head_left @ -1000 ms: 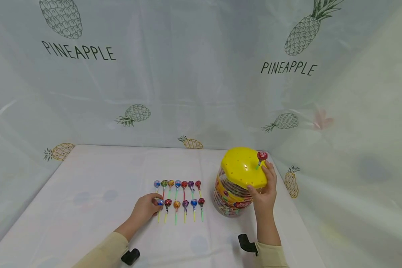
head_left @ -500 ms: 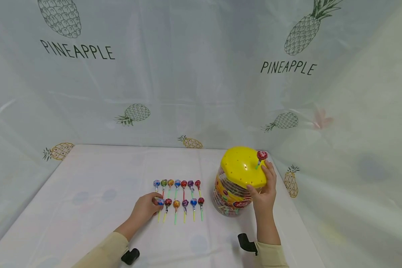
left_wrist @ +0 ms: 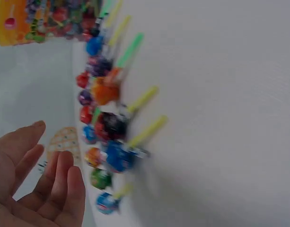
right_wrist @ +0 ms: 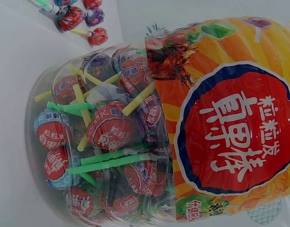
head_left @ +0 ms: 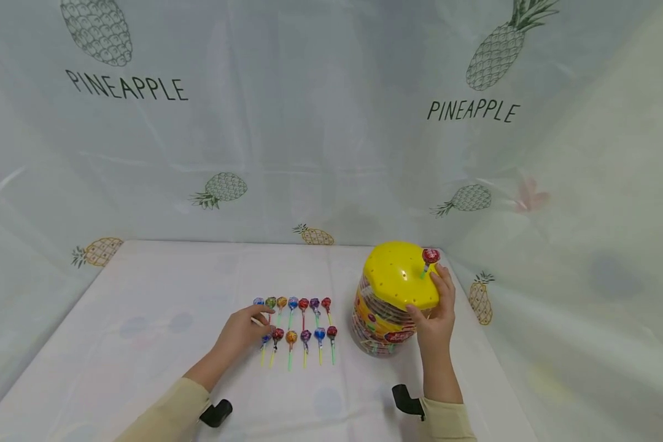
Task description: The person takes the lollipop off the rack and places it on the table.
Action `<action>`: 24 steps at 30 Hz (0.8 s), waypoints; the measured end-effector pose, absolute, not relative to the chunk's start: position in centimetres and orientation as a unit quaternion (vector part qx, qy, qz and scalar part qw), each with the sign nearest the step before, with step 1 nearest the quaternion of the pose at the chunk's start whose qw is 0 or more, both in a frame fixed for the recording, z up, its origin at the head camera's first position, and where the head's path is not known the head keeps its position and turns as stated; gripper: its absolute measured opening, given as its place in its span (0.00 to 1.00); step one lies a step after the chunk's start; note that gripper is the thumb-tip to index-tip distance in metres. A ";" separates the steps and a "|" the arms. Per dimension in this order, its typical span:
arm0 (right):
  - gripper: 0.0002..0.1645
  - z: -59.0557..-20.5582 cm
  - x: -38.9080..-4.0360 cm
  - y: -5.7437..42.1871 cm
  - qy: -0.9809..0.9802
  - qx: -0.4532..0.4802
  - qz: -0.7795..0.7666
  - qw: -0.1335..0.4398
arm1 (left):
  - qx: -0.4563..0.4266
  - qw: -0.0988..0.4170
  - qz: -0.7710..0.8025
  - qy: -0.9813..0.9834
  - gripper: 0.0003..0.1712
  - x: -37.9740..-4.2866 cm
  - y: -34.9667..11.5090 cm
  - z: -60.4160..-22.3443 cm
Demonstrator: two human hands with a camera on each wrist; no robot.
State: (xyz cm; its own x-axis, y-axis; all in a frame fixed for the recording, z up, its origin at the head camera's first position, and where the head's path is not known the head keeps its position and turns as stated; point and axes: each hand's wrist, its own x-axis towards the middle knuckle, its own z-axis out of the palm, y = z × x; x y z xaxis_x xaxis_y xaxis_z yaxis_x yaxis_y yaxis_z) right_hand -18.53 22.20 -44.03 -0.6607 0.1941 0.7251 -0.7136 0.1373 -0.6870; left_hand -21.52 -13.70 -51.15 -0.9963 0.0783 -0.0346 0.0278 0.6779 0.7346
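My left hand [head_left: 243,331] hovers at the left end of two rows of wrapped lollipops, its fingers parted and holding nothing. In the left wrist view, its fingers [left_wrist: 74,189] are apart from the blue lollipop [left_wrist: 118,156] at the end of the near row. Partly behind this hand lies a far-row blue lollipop [head_left: 258,301]. My right hand [head_left: 438,313] grips the yellow lid [head_left: 398,270] of a clear jar [head_left: 372,347] full of lollipops, thumb in front and fingers at the right side. A red lollipop [head_left: 431,255] stands upright in the lid beside the fingertips.
A white cloth [head_left: 160,344] covers the table, with a pineapple-print curtain [head_left: 331,123] behind it. The jar stands near the table's right edge. Between it and my left hand lie the lollipops, such as a dark red one [head_left: 332,331] at the near row's right end.
My left hand has let go of the near row's leftmost blue lollipop and lifted slightly, its fingers now parted. The right hand and the jar have stayed put.
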 end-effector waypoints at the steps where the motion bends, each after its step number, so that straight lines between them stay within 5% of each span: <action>1: 0.33 -44.1 -18.5 22.2 -0.663 0.195 0.626 0.361 | 0.036 0.028 0.405 0.913 0.21 -21.6 -13.4 -50.7; 24: 0.33 -44.5 -18.6 22.5 -0.659 0.193 0.633 0.357 | 0.202 0.014 0.518 0.831 0.18 -22.6 -2.8 -40.7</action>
